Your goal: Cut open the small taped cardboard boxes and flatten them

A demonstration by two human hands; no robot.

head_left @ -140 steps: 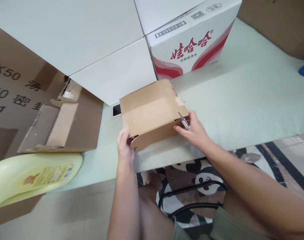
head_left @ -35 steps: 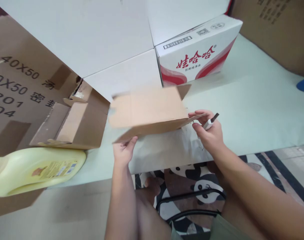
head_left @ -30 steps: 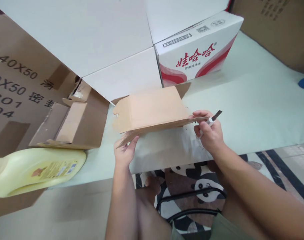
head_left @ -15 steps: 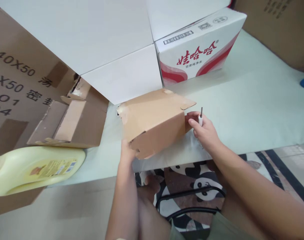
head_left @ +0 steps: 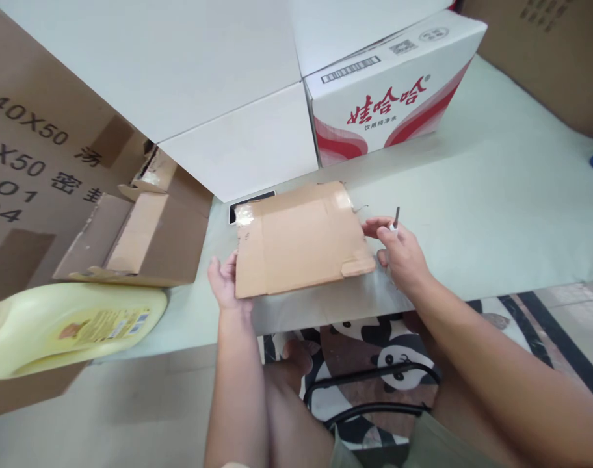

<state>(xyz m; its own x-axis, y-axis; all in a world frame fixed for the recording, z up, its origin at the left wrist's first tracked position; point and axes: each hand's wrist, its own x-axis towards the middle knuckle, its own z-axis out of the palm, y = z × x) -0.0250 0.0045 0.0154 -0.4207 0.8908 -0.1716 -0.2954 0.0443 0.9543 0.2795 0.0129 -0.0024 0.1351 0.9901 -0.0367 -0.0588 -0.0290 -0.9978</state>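
A small brown cardboard box [head_left: 301,237] is pressed flat, held just above the pale green table [head_left: 496,214]. My left hand [head_left: 223,283] grips its left edge, fingers hidden under the cardboard. My right hand [head_left: 398,253] touches the box's right edge with its fingertips and is closed round a small utility knife [head_left: 395,221], whose blade points up. Clear tape shines on the flattened box's top corners.
A phone [head_left: 251,198] lies behind the flat box. An open brown carton [head_left: 140,240] and a pale yellow jug [head_left: 67,328] sit at the left. Big white boxes [head_left: 203,97] and a red-and-white printed carton [head_left: 389,84] stand behind. A black stool frame [head_left: 374,390] is below.
The closed box has been opened along its seam, unfolded and collapsed flat between my hands. The knife stayed in my right hand, its blade now pointing up.
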